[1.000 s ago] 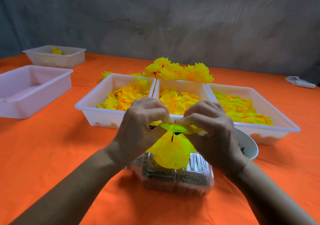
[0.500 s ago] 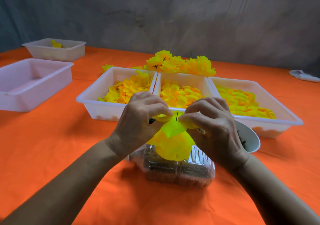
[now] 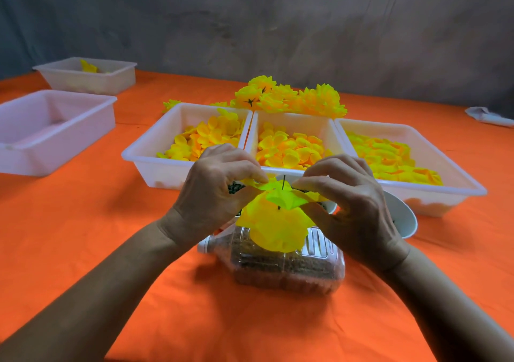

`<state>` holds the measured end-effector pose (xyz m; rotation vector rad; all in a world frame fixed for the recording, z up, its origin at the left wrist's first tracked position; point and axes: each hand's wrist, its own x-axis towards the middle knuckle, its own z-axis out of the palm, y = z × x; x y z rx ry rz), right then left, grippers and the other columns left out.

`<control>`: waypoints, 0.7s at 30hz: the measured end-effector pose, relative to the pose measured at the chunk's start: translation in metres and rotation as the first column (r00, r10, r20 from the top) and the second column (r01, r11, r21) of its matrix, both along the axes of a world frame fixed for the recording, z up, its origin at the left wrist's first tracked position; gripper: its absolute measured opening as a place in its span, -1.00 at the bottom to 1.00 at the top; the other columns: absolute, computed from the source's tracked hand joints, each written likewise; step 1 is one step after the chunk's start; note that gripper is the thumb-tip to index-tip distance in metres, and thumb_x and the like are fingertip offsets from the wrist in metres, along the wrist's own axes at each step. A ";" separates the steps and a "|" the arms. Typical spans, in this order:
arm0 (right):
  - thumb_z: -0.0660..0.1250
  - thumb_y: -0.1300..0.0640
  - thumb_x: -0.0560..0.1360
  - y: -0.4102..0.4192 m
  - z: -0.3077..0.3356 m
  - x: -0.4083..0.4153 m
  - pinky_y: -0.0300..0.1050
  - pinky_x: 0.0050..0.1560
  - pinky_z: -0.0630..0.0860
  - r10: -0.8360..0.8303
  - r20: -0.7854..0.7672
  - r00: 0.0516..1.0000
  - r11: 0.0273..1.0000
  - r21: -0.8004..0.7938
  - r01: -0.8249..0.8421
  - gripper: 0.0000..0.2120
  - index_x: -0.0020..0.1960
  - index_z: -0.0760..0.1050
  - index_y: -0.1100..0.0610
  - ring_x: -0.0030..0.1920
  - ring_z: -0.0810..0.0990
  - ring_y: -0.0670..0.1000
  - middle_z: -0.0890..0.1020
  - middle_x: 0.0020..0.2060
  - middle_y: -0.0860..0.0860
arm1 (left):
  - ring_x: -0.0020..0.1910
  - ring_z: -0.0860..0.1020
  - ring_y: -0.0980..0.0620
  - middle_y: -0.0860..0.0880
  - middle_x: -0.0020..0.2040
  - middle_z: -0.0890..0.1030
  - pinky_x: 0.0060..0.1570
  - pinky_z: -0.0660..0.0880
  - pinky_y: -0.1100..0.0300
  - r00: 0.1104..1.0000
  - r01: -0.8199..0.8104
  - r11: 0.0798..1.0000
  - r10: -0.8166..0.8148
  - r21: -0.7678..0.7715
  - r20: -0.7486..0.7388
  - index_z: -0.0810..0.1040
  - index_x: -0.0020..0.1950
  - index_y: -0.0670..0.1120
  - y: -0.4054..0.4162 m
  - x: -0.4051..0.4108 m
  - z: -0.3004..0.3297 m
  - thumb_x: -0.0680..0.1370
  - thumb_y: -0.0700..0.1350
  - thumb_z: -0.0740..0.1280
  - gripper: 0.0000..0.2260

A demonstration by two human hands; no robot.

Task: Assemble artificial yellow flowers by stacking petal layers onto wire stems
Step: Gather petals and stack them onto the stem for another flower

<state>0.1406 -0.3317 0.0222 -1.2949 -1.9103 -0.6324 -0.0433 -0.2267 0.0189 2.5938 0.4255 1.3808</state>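
Far left: small white plastic tub [image 3: 86, 76] w/ a scrap of yellow inside. Nearer, left edge: larger white plastic tub [image 3: 52, 130]; contents hard to tell.

Orange cloth-covered table [image 3: 83, 222] under everything.

Centre, row of three white rectangular plastic trays, touching side by side: left tray [image 3: 155, 153] w/ loose yellow fabric petals [image 3: 205, 139]; middle tray [image 3: 292, 119] w/ yellow-orange petals; right tray [image 3: 445, 172] w/ flatter yellow petal pieces. Behind trays, far side: pile of finished yellow artificial flowers [image 3: 292, 97].

Near centre, in front of trays: left hand [image 3: 214, 191], fingers curled, pinches left edge of a yellow-green fabric petal layer [image 3: 281, 197]. Thin dark wire stem [image 3: 283, 182] pokes up through the layer's middle. Below it hangs a bigger bright yellow petal layer [image 3: 275, 228] on same stem. Right hand [image 3: 347, 203], thumb + forefinger pinching right edge of the yellow-green layer. Both hands close together, above table.

Under the hands: clear plastic bottle lying on its side [image 3: 286, 261], brown granular fill, white cap end to left. Just right, behind right hand: white round bowl [image 3: 403, 219], mostly hidden.

Far right edge: pale crumpled item [image 3: 486, 115], can't tell what.
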 end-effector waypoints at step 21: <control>0.36 0.26 0.40 0.000 -0.002 0.002 0.09 -0.10 0.45 0.011 0.028 1.000 0.998 -0.058 -0.010 -0.88 -0.13 0.67 0.17 -0.09 0.61 0.18 0.65 -0.14 0.09 | -0.20 0.55 -0.11 -0.08 -0.24 0.63 -0.05 0.47 -0.04 0.997 0.011 0.939 0.018 0.345 -0.081 0.66 -0.23 -0.20 -0.015 -0.005 -0.003 0.41 -0.31 0.41 -0.95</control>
